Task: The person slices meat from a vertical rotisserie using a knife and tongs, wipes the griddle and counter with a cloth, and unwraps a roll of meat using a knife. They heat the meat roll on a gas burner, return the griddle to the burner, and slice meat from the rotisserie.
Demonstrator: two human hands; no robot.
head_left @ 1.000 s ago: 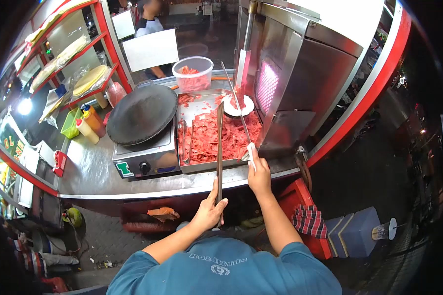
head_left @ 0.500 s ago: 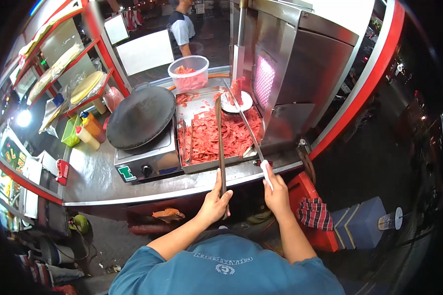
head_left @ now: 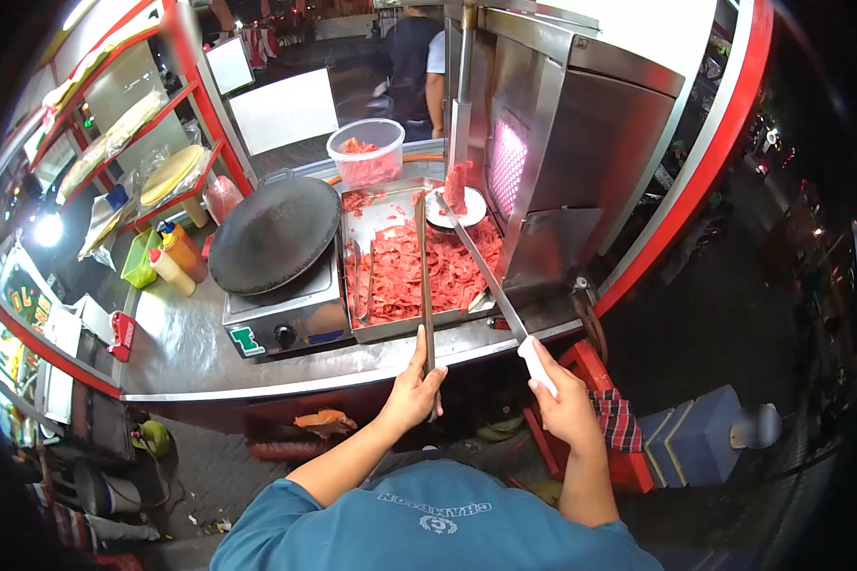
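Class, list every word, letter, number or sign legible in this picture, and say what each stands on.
"CHAMPION": on the teal shirt, upside down.
"C": in the emblem below that word.
"T": green, on the stove front.
Too blurred or small to read surely: the lettering on the left sign and the red box.

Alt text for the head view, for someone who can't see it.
The right hand holds a long white-handled knife, tip by the meat on a vertical spit; the left hand holds metal tongs over a tray of sliced red meat, beside a black griddle.
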